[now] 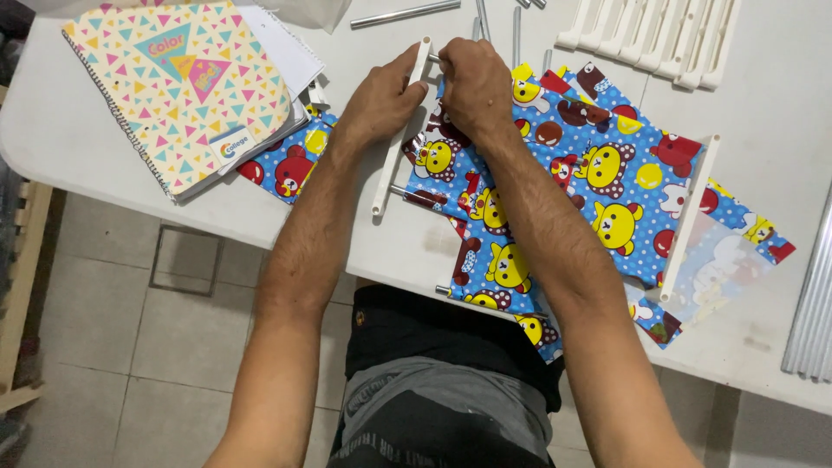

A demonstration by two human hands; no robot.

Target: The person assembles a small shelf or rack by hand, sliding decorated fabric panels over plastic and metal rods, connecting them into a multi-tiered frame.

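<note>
Standing beside the person, nearest I see a dark shirt and grey waistband pressed against the near edge of the white desk (78,147). Both forearms reach out over that edge. A blue cloth (607,173) printed with yellow bears and red shapes lies spread across the middle of the desk, one corner hanging over the near edge. A white plastic bar (689,217) runs along the cloth's right side, where a clear panel shows.

Further in, the left hand (381,100) has its fingers curled shut around a second white plastic bar (400,130), which lies slanted from the cloth's left side toward the far edge. The right hand (472,87) sits just beside it, fingers closed over the top of that same bar and the cloth's far left corner; a thin metal rod end (432,59) pokes out between the two hands.

To the left, a spiral notebook (178,82) with a triangle-patterned cover rests on loose papers near the desk's left edge. Along the far edge lie several metal rods (407,13) and a stack of white plastic pieces (659,35). More metal rods (813,312) lie at the right edge.
</note>
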